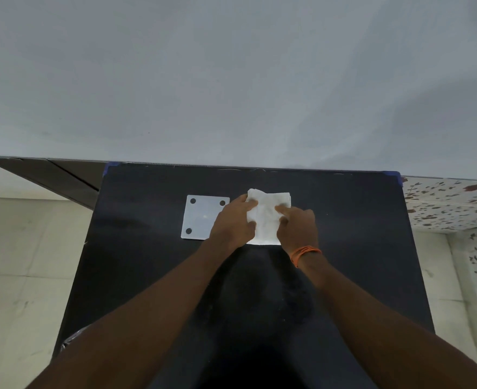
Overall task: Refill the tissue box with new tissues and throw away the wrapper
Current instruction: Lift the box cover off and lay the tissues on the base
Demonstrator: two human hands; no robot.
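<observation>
1. A black table stands against a pale wall.
2. Both hands rest on a stack of white tissues near the table's far edge.
3. The left hand grips the stack's left side; the right hand presses its right side, forefinger extended.
4. An orange thread band circles the right wrist.
5. A white square plate with round holes lies just left of the tissues.

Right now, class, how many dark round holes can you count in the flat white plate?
3 show on the white plate: far-left corner, far-right corner, near-left corner. The left hand covers the near-right corner, so a fourth may be hidden.
</observation>
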